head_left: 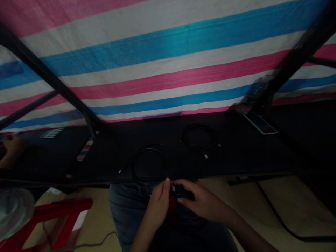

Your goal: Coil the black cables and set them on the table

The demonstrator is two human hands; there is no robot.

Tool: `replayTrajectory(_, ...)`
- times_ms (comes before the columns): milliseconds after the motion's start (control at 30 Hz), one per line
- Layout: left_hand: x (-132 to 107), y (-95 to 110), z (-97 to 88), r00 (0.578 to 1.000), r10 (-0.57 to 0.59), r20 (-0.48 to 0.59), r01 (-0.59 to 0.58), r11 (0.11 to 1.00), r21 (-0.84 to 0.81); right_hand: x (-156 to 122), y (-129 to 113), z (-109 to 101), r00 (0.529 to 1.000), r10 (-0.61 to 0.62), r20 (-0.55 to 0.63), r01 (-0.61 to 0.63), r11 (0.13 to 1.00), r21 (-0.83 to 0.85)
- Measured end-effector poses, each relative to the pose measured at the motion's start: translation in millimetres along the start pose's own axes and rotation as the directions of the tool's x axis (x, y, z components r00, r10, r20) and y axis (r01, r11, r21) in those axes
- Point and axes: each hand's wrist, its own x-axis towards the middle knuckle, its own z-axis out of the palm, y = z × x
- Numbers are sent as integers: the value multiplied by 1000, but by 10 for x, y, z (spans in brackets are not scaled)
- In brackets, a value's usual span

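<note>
Over my lap, just in front of the table edge, my left hand (159, 201) is closed with thumb and fingers pinched together. My right hand (201, 200) curls from the other side around a dark bundle that looks like black cable (181, 191). A small pale plug (173, 188) shows between the two hands; the picture is too dark for finer detail. On the table beyond my left hand lies a loosely coiled black cable (133, 167), its pale plug pointing left. Farther back and to the right is a second coiled black cable (188, 142) with light plug ends.
A phone (260, 123) lies at the right of the black table (118, 140), near a clear plastic bottle (256, 94). Dark metal struts (49, 75) slant up on both sides before a striped sheet. Another person's hand (13, 148) is at far left, above a red stool (65, 210).
</note>
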Motion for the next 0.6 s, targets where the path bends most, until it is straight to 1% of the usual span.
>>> replayTrajectory(100,-5,-30,1,1000,-14,8,14,1000,16,-31,1,-5,1000,12,10,-12,1000,0)
replayTrajectory(233,-10,-67,-2,998,-34,47,32,999,29,-72,-13,-9,998,12,68,-13,1000,12)
replayTrajectory(400,-57,-106,6,994,-69,83,67,998,17,-91,14,-2,998,1,64,-5,998,64)
replayTrajectory(500,-97,-115,21,993,-51,108,54,998,-32,-89,8,-5,997,-26,68,19,995,102)
replayTrajectory(600,-99,-99,38,996,-35,86,39,998,-53,-71,-27,-23,998,-52,39,47,990,130)
